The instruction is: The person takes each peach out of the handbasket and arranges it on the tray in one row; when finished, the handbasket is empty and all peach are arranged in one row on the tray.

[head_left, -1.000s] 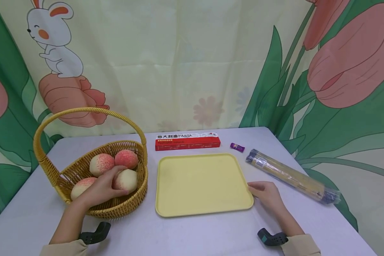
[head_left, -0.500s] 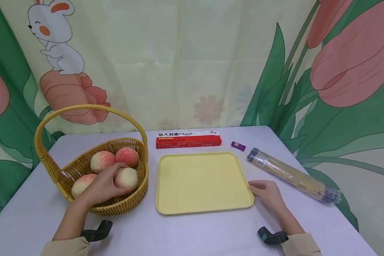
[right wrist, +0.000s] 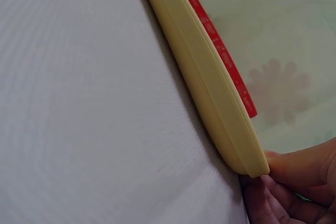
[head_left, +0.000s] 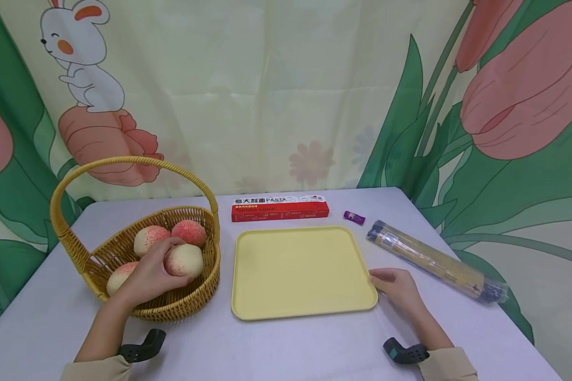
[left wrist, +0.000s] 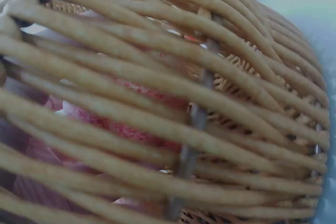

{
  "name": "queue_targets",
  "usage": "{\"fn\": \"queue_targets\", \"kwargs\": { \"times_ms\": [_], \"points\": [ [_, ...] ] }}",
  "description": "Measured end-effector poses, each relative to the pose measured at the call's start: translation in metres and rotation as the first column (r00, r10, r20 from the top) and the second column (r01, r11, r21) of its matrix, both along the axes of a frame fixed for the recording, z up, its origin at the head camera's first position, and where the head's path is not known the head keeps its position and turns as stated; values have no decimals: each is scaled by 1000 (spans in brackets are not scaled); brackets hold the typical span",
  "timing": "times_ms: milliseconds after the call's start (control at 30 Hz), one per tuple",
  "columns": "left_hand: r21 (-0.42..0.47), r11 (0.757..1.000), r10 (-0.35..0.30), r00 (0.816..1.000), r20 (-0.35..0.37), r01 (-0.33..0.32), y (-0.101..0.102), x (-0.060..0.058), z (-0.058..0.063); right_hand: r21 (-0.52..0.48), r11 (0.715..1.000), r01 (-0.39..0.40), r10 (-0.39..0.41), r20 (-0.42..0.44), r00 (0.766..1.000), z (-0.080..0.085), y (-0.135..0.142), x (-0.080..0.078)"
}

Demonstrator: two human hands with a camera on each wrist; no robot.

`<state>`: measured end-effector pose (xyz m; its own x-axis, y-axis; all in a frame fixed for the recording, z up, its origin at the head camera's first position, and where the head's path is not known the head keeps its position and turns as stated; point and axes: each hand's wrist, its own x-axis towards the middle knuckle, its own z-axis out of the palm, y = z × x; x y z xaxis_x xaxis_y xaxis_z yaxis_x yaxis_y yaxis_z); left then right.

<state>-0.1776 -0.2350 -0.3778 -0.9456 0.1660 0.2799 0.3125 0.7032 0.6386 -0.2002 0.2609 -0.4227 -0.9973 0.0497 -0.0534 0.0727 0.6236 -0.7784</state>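
Inside a wicker basket (head_left: 205,297) at the left, my left hand (head_left: 154,272) grips a pale peach (head_left: 185,260) with a red-speckled side, thumb at its near side and fingers behind. Three other peaches lie around it: a speckled one (head_left: 150,239), a redder one (head_left: 189,233) and one (head_left: 121,278) partly hidden by the hand. Basket weave (left wrist: 157,114) covers most of the left wrist view, with pink fruit (left wrist: 131,108) behind the gaps. My right hand (head_left: 400,291) pinches the right edge of a yellow tray (head_left: 305,275), thumb on top and fingers below its corner.
Behind the tray lies a red-and-white pasta box (head_left: 280,209), with a small purple packet (head_left: 354,217) to its right. A long clear-wrapped bundle of pasta (head_left: 431,259) lies slanted at the right. The basket's tall handle (head_left: 133,160) arches over the peaches.
The pale peach has risen slightly and turned in my left hand, its speckled side now facing lower left. My right hand and the tray stay in place.
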Motion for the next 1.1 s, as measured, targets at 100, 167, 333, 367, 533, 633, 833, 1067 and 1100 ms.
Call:
{"fn": "queue_targets", "kwargs": {
  "times_ms": [100,167,333,367,533,633,833,1067,1100],
  "points": [
    [25,1000,-4,1000,-19,4,5,2,6,3,1000,-2,2,-16,1000,1,0,0],
    [43,999,-6,1000,-30,7,10,5,12,5,1000,-4,4,-19,1000,1,0,0],
    [86,996,-26,997,-73,32,22,8,26,11,1000,2,-2,-10,1000,2,0,2],
    [90,995,-31,996,-88,39,23,8,28,10,1000,4,-4,-10,1000,2,0,2],
    [131,986,-80,987,-137,98,34,7,30,8,1000,7,-7,-2,1000,2,-2,2],
    [147,981,-108,987,-122,126,43,7,29,8,1000,7,-7,0,1000,3,-2,3],
    [182,967,-170,983,-72,180,63,5,27,12,1000,9,-9,-15,1000,3,-1,3],
    [207,951,-230,973,-27,231,95,0,15,8,1000,9,-9,-25,1000,1,-1,2],
    [207,949,-242,970,-16,240,100,-1,12,5,1000,14,-14,-23,1000,0,-1,1]
  ]
}}
